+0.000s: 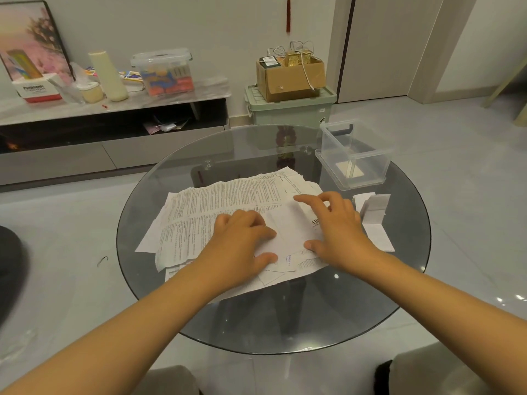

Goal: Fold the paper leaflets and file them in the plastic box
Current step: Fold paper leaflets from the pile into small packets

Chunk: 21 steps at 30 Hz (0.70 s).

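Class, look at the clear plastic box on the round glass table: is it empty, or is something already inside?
Not empty. The clear plastic box has no lid on, and one small pale flat item shows at its bottom; whether that is a folded leaflet cannot be told.

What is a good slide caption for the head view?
Both hands, left and right, press a leaflet on the paper pile beside the clear plastic box.

Grey tiled floor [456,132], white wall [199,21], low cabinet [114,109]
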Each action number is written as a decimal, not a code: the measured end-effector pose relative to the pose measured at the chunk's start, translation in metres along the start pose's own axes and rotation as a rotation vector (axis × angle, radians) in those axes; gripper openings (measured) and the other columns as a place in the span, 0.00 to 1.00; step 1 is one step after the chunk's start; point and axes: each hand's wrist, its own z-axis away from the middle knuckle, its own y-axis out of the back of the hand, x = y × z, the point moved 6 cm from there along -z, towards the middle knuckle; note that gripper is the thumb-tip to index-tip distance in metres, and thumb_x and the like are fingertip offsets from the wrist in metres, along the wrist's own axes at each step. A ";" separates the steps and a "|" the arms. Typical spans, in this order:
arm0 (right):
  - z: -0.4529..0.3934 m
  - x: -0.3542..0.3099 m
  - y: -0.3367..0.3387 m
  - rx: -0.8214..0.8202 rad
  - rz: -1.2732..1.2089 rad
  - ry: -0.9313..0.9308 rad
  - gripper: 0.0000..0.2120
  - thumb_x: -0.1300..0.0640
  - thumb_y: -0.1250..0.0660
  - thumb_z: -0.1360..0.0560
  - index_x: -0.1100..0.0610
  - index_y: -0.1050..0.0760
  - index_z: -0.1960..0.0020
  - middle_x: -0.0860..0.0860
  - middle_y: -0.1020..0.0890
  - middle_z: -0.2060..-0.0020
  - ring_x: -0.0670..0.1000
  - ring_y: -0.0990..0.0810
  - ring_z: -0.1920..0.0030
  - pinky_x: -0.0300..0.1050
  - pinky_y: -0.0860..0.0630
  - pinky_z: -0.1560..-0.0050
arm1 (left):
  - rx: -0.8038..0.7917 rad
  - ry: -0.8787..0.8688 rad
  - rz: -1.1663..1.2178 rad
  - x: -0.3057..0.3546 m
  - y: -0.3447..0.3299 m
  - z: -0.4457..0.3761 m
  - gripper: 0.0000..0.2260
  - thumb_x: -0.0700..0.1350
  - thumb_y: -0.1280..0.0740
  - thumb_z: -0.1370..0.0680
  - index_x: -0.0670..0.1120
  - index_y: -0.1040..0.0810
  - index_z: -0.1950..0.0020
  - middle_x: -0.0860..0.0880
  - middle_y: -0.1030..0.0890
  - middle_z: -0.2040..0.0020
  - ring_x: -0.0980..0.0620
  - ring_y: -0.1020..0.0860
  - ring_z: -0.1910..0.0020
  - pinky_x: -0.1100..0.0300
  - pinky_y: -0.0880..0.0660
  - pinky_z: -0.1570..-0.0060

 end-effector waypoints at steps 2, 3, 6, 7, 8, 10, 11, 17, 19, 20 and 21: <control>0.001 -0.002 0.003 0.024 0.033 0.022 0.40 0.56 0.29 0.28 0.38 0.50 0.27 0.48 0.46 0.29 0.53 0.46 0.29 0.50 0.46 0.29 | -0.030 -0.017 0.000 0.002 -0.002 0.001 0.24 0.60 0.36 0.25 0.56 0.31 0.31 0.56 0.32 0.37 0.55 0.37 0.36 0.60 0.45 0.37; 0.001 -0.003 0.004 0.031 0.046 0.041 0.39 0.56 0.30 0.28 0.38 0.50 0.27 0.47 0.46 0.28 0.53 0.47 0.29 0.50 0.48 0.29 | -0.031 -0.028 -0.007 0.003 -0.002 0.001 0.24 0.61 0.37 0.25 0.55 0.32 0.30 0.56 0.32 0.36 0.55 0.36 0.37 0.60 0.43 0.37; 0.004 -0.010 0.000 0.012 0.104 0.189 0.26 0.49 0.35 0.25 0.39 0.39 0.30 0.42 0.43 0.28 0.50 0.48 0.28 0.46 0.54 0.31 | -0.037 -0.058 -0.015 0.006 0.001 0.002 0.23 0.59 0.38 0.24 0.53 0.31 0.30 0.55 0.31 0.34 0.55 0.35 0.36 0.61 0.38 0.36; 0.006 -0.013 -0.002 -0.014 0.109 0.231 0.21 0.45 0.37 0.24 0.40 0.34 0.32 0.41 0.41 0.28 0.49 0.48 0.28 0.44 0.55 0.33 | -0.037 -0.063 -0.011 0.007 0.002 0.003 0.22 0.59 0.39 0.23 0.53 0.30 0.31 0.55 0.30 0.34 0.55 0.34 0.37 0.61 0.37 0.37; 0.007 -0.014 -0.004 -0.045 0.101 0.253 0.20 0.42 0.38 0.25 0.40 0.31 0.33 0.40 0.38 0.29 0.47 0.47 0.28 0.43 0.55 0.33 | -0.034 -0.060 0.001 0.007 0.003 0.003 0.21 0.58 0.39 0.23 0.53 0.28 0.32 0.55 0.28 0.35 0.55 0.33 0.37 0.62 0.35 0.38; 0.008 -0.014 -0.009 -0.090 0.076 0.257 0.20 0.40 0.38 0.26 0.42 0.30 0.34 0.39 0.34 0.31 0.45 0.46 0.29 0.42 0.56 0.34 | -0.020 -0.045 0.035 0.008 0.006 0.003 0.18 0.56 0.40 0.22 0.52 0.25 0.35 0.55 0.25 0.37 0.55 0.30 0.39 0.60 0.32 0.40; 0.008 -0.013 -0.009 -0.094 0.071 0.258 0.21 0.39 0.37 0.26 0.42 0.29 0.35 0.38 0.32 0.32 0.44 0.46 0.29 0.41 0.55 0.35 | -0.010 -0.035 0.052 0.008 0.007 0.003 0.16 0.55 0.41 0.21 0.52 0.23 0.37 0.55 0.23 0.39 0.55 0.29 0.41 0.59 0.31 0.41; 0.005 -0.009 0.002 -0.029 0.025 0.161 0.11 0.46 0.39 0.23 0.46 0.23 0.44 0.47 0.26 0.44 0.49 0.39 0.37 0.35 0.51 0.48 | 0.066 0.043 0.201 0.006 0.015 0.003 0.11 0.49 0.42 0.20 0.50 0.20 0.48 0.54 0.19 0.54 0.54 0.24 0.56 0.58 0.27 0.55; 0.004 -0.008 0.002 -0.019 0.008 0.123 0.11 0.47 0.40 0.23 0.47 0.25 0.43 0.48 0.24 0.45 0.50 0.36 0.40 0.36 0.49 0.49 | 0.093 0.062 0.217 0.007 0.014 0.001 0.10 0.49 0.41 0.20 0.51 0.23 0.42 0.55 0.20 0.48 0.55 0.24 0.52 0.59 0.27 0.52; 0.003 -0.008 0.001 -0.017 -0.008 0.098 0.11 0.47 0.39 0.23 0.47 0.26 0.42 0.49 0.24 0.45 0.51 0.36 0.40 0.38 0.47 0.47 | 0.094 0.071 0.209 0.006 0.013 0.000 0.11 0.49 0.41 0.20 0.51 0.26 0.39 0.55 0.22 0.44 0.54 0.24 0.48 0.59 0.28 0.48; 0.002 -0.007 -0.001 -0.016 -0.027 0.071 0.12 0.47 0.39 0.23 0.47 0.28 0.41 0.50 0.24 0.44 0.52 0.36 0.40 0.40 0.44 0.45 | 0.092 0.077 0.199 0.005 0.010 -0.002 0.13 0.48 0.40 0.20 0.51 0.29 0.36 0.54 0.24 0.41 0.54 0.25 0.45 0.59 0.28 0.46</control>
